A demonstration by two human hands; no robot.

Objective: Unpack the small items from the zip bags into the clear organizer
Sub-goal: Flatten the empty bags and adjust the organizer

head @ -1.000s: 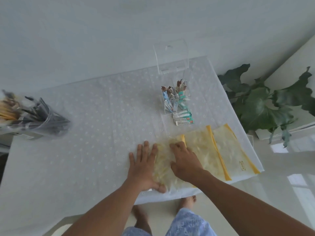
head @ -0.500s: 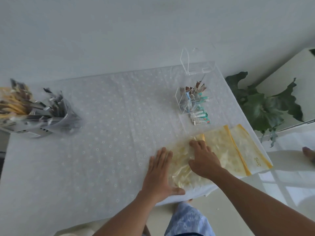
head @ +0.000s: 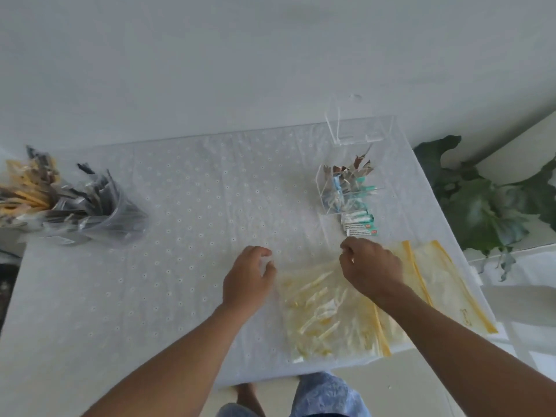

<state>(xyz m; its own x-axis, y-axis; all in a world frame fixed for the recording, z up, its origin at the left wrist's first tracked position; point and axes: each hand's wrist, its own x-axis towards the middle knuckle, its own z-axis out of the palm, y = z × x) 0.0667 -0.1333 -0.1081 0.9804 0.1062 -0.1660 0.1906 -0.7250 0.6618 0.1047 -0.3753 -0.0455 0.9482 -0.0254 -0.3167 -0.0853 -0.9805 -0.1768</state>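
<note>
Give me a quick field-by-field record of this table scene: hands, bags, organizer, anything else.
left hand: fingers curled, at the left edge of the nearest bag
right hand: pinching at that bag's far edge
zip bags: flat, overlapping, yellow strips; nearest holds small yellowish items
clear organizer: partly filled, lid up
packets: lying beside the organizer
cup of sachets: far left

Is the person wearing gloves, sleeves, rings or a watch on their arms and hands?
No. The left hand and right hand are bare, with no gloves. Both forearms are uncovered as far as the picture shows, so no sleeves appear. No watch, bracelet or ring is visible, though the picture is a little blurry.
</note>
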